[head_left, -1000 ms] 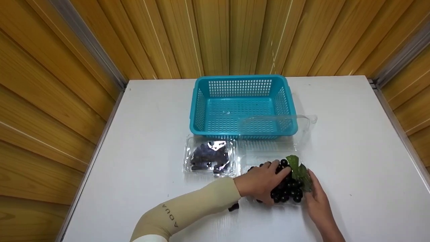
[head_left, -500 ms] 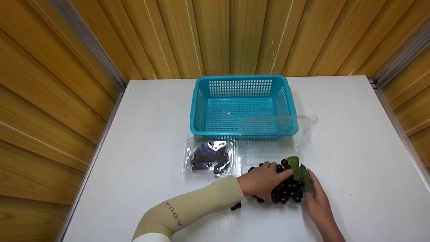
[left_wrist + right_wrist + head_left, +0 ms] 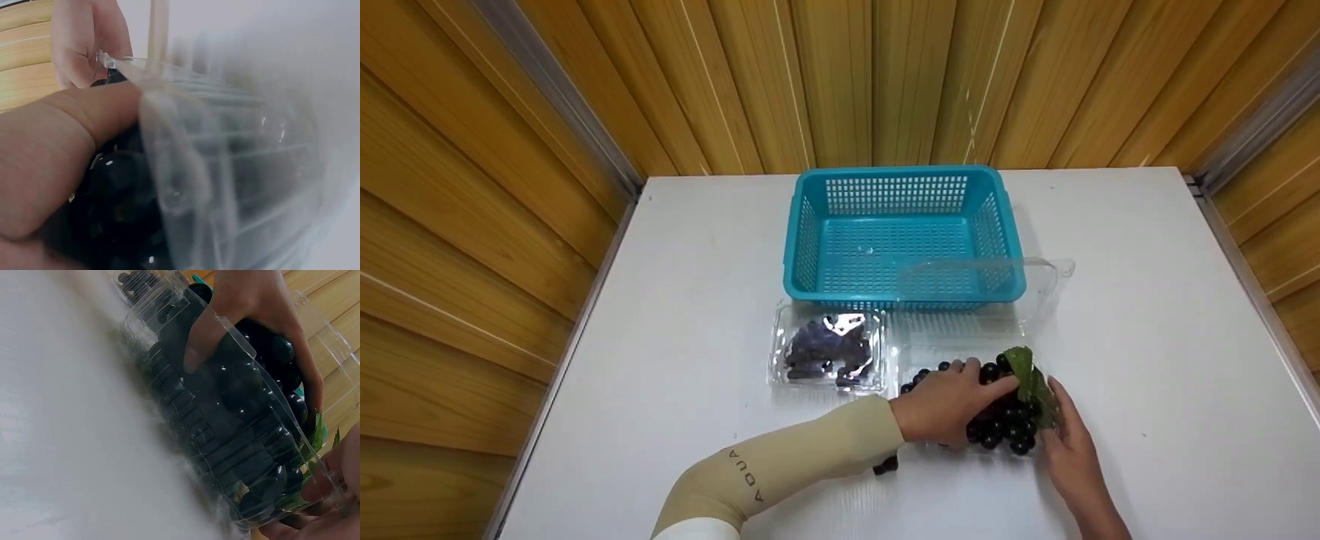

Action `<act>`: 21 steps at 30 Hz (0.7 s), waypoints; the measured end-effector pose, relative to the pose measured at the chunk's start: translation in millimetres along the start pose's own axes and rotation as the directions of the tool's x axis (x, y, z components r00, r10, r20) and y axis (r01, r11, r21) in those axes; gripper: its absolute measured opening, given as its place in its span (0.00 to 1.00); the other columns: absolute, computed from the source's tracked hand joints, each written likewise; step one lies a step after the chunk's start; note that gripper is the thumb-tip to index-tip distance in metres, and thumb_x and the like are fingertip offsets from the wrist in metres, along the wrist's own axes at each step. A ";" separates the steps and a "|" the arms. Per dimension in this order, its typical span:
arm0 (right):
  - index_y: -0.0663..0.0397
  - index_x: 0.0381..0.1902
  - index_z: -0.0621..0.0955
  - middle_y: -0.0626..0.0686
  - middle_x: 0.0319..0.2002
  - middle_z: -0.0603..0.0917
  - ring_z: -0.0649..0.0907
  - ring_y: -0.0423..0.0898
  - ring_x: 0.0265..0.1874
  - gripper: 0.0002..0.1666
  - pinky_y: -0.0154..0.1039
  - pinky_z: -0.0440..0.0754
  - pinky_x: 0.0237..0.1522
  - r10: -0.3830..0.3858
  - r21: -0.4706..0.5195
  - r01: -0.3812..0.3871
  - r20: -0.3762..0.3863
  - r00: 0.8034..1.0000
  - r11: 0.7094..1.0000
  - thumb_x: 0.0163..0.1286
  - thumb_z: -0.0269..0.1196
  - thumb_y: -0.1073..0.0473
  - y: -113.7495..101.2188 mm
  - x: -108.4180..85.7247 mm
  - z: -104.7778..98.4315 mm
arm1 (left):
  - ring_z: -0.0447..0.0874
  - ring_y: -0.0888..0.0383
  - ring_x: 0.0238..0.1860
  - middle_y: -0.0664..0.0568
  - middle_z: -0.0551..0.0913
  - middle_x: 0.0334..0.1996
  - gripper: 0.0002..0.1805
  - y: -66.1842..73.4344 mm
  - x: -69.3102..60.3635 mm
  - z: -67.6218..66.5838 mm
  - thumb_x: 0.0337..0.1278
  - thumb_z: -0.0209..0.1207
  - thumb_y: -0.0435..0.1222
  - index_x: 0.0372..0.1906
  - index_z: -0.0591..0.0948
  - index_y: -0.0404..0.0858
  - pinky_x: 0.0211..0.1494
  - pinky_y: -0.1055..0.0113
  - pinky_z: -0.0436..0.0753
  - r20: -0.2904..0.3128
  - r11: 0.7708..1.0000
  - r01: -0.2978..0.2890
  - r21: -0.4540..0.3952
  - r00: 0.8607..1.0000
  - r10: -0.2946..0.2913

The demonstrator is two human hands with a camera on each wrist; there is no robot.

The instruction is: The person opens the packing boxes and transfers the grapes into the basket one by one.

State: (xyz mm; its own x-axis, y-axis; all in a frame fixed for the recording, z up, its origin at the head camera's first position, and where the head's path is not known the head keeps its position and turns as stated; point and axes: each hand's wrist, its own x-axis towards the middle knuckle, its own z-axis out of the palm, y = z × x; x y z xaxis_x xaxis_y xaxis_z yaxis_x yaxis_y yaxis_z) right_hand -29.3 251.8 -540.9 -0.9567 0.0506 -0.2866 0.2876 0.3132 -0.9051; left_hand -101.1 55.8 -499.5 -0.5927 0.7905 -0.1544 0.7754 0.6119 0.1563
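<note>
An open clear plastic clamshell container, ribbed along its side, holds a bunch of black grapes with green leaves. My left hand grips the bunch from above, its thumb reaching inside the container wall in the right wrist view. At the container's right end, my right hand pinches the wall beside the leaves. In the left wrist view my left thumb lies over dark grapes behind the blurred plastic. Some of the left fingers are hidden among the grapes.
A turquoise plastic basket stands behind, partly seen through the container's raised clear lid. To the left lies a closed clear container of dark fruit. Part of a small dark object shows under the left forearm on the white table.
The grape bunch and leaves have shifted slightly right under my left hand, which moved a little the same way. The clear lid has moved slightly right. My right hand stays nearly still.
</note>
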 end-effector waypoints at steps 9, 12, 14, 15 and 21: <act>0.42 0.78 0.37 0.51 0.79 0.37 0.42 0.58 0.77 0.46 0.59 0.43 0.75 0.038 -0.005 -0.038 0.016 0.999 0.999 0.70 0.39 0.75 -1.7 0.8 -1.9 | 0.78 0.62 0.27 0.51 0.81 0.42 0.49 -2.6 -0.2 5.8 0.44 0.71 0.42 0.73 0.58 0.57 0.23 0.73 0.76 -0.160 0.995 -0.074 0.065 0.983 0.084; 0.42 0.78 0.37 0.51 0.79 0.37 0.42 0.58 0.77 0.46 0.59 0.43 0.75 0.046 -0.004 -0.046 0.010 0.999 0.999 0.69 0.39 0.75 -2.6 1.1 -2.0 | 0.77 0.63 0.24 0.52 0.82 0.39 0.48 -4.1 -0.8 6.8 0.44 0.70 0.38 0.73 0.59 0.57 0.22 0.73 0.75 -0.189 0.994 -0.091 0.065 0.977 0.102; 0.43 0.78 0.37 0.51 0.79 0.37 0.42 0.57 0.77 0.46 0.58 0.43 0.75 0.048 0.000 -0.048 0.006 0.999 0.999 0.70 0.39 0.75 -3.0 1.3 -1.8 | 0.78 0.63 0.26 0.52 0.82 0.39 0.48 -4.4 -1.3 6.3 0.44 0.70 0.39 0.73 0.59 0.57 0.23 0.73 0.75 -0.190 0.994 -0.094 0.059 0.976 0.104; 0.43 0.78 0.37 0.51 0.79 0.37 0.42 0.57 0.77 0.46 0.58 0.42 0.75 0.048 0.001 -0.048 0.002 0.999 0.999 0.70 0.40 0.75 -3.2 1.1 -1.6 | 0.79 0.62 0.27 0.52 0.82 0.40 0.49 -4.6 -1.3 6.0 0.45 0.70 0.40 0.73 0.58 0.57 0.23 0.73 0.76 -0.186 0.994 -0.094 0.057 0.977 0.103; 0.42 0.78 0.38 0.51 0.79 0.39 0.42 0.56 0.77 0.47 0.58 0.41 0.75 0.041 0.001 -0.041 -0.011 0.999 0.999 0.69 0.40 0.75 -2.8 -0.2 0.0 | 0.81 0.61 0.34 0.53 0.82 0.43 0.50 -4.0 -3.0 2.9 0.44 0.71 0.45 0.73 0.57 0.56 0.26 0.72 0.78 -0.185 0.994 -0.090 0.065 0.978 0.100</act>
State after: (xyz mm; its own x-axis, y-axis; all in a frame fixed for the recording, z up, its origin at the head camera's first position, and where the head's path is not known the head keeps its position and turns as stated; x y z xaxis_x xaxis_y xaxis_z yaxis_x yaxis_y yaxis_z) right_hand -29.9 250.9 -538.3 -0.9446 0.0742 -0.3198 0.3267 0.3097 -0.8929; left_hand -101.7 50.9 -502.5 -0.5419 0.8393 0.0451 0.8380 0.5353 0.1062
